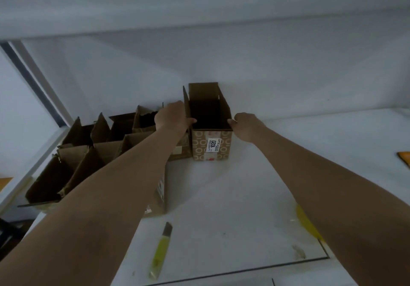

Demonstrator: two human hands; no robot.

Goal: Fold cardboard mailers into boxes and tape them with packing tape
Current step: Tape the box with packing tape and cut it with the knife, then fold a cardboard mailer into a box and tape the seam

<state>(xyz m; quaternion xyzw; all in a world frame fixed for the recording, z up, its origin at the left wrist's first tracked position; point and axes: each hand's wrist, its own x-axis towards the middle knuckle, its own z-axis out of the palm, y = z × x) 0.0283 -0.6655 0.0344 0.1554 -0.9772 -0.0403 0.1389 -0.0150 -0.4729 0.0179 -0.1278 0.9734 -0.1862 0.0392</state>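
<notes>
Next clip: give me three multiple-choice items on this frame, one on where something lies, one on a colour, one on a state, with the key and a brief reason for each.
1. Where does the utility knife lie?
A. Inside the open box
B. On the white table, nearer the camera than the boxes
C. In the right hand

2. What colour is the knife's handle?
A. Yellow-green
B. Red
C. Blue

3. What state is the box with the 1020 label in?
A. Taped shut
B. Lying flat, unfolded
C. Upright with its top flaps open

Key: B, the knife rests on the table between the forearms; A, its body is yellow-green; C, the dark interior shows while the left hand and right hand hold its top edges.
</notes>
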